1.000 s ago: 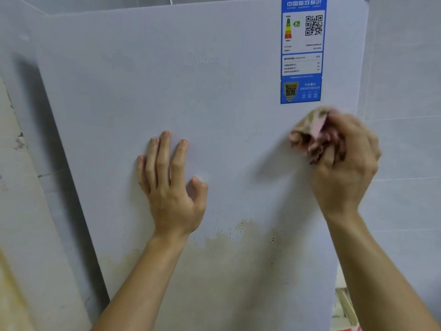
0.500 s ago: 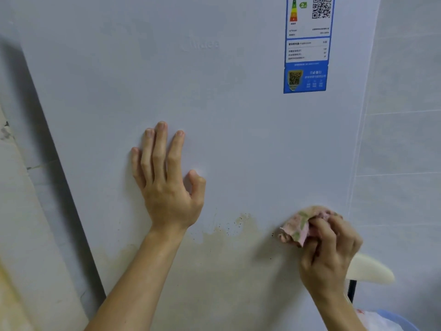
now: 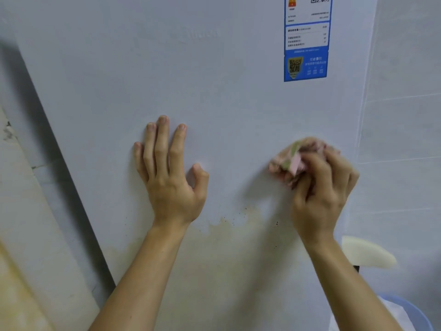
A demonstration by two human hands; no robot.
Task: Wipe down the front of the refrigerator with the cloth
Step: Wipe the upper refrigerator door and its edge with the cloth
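One cam only, on my head, wide-angle, facing fwd and a bit down onto the fridge door [image 3: 214,91]. It's close up: door fills most of the frame, my left hand [image 3: 171,185] and right hand [image 3: 319,194] mid-frame. View seems slightly tilted, maybe just lens warp.

Soft even light, motion-blurred cloth [image 3: 294,156]

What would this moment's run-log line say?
stage: wiping | right hand: grips bunched cloth against refrigerator front | left hand: flat on front | yellowish stain: lower on front
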